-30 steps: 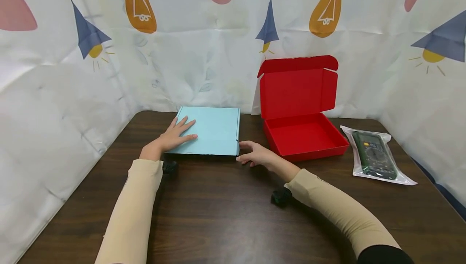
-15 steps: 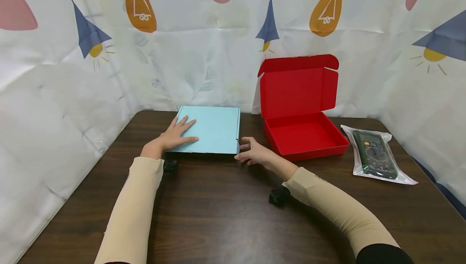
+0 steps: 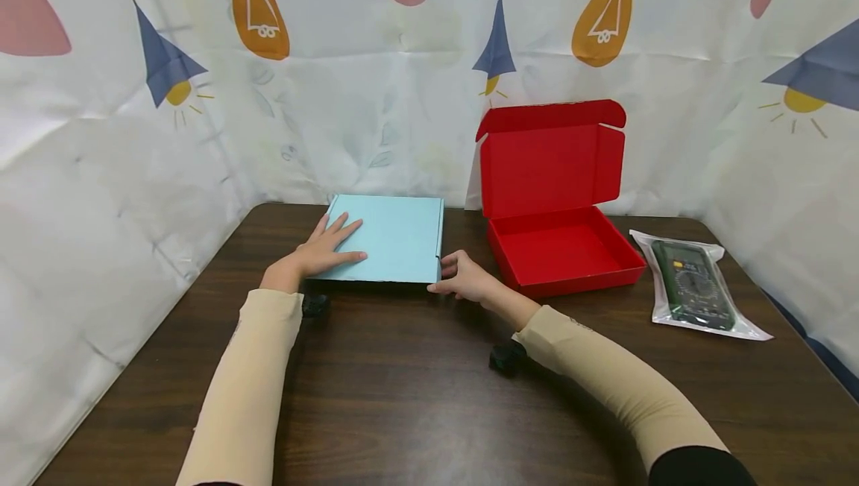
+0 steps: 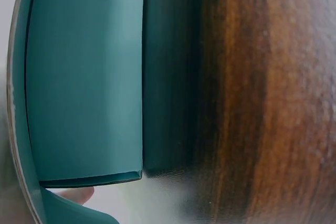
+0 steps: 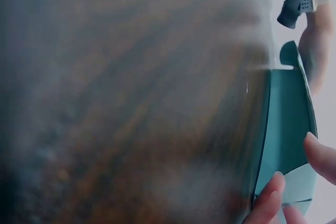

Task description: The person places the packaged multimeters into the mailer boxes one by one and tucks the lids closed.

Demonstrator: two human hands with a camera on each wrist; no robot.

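Observation:
A flat light blue cardboard box lies near the table's back edge in the head view. My left hand rests on its lid's left part with the fingers spread. At the front right corner, my right hand holds the box, thumb at the front and fingers bent along the side. The left wrist view shows the box's front wall, with the lid's edge standing out beyond it and a fingertip at the far end. In the right wrist view, fingertips meet the box's corner; contact is partly hidden.
An open red cardboard box stands right of the blue one, its lid upright against the printed curtain. Farther right, a multimeter in a clear plastic bag lies on the dark wooden table.
My right hand has shifted slightly left and its thumb has come to the box's front right corner. The left hand and both boxes stay in place.

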